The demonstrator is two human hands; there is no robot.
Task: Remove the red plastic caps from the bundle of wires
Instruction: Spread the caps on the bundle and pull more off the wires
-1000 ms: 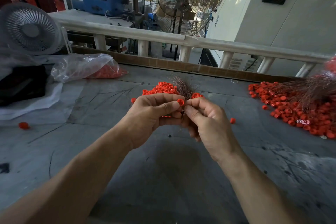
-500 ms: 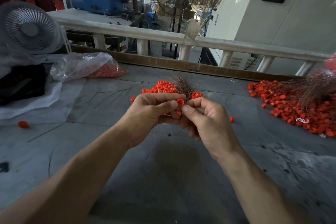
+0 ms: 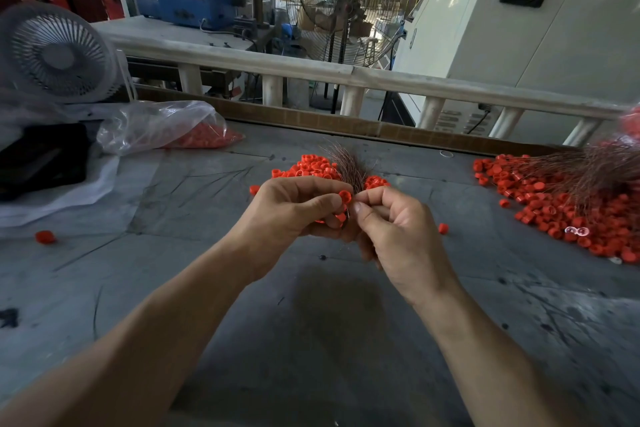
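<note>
At far left, a loose red cap [image 3: 45, 237] is lying on the grey table [image 3: 207, 288], behind it a plastic bag [image 3: 162, 126] of caps. At centre, a red plastic cap [image 3: 344, 197] is being pinched by the curled left hand [image 3: 294, 211]; the bundle of wires [image 3: 349, 168] is being gripped, apparently, by the curled right hand [image 3: 398, 236], above a cap pile [image 3: 311, 166]. At right, capped wires [image 3: 588, 191] are lying heaped.

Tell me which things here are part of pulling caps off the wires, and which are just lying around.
In the job: left hand, right hand, wire bundle, red cap, loose cap pile.

Lying about: desk fan, bag of caps, stray cap.
</note>
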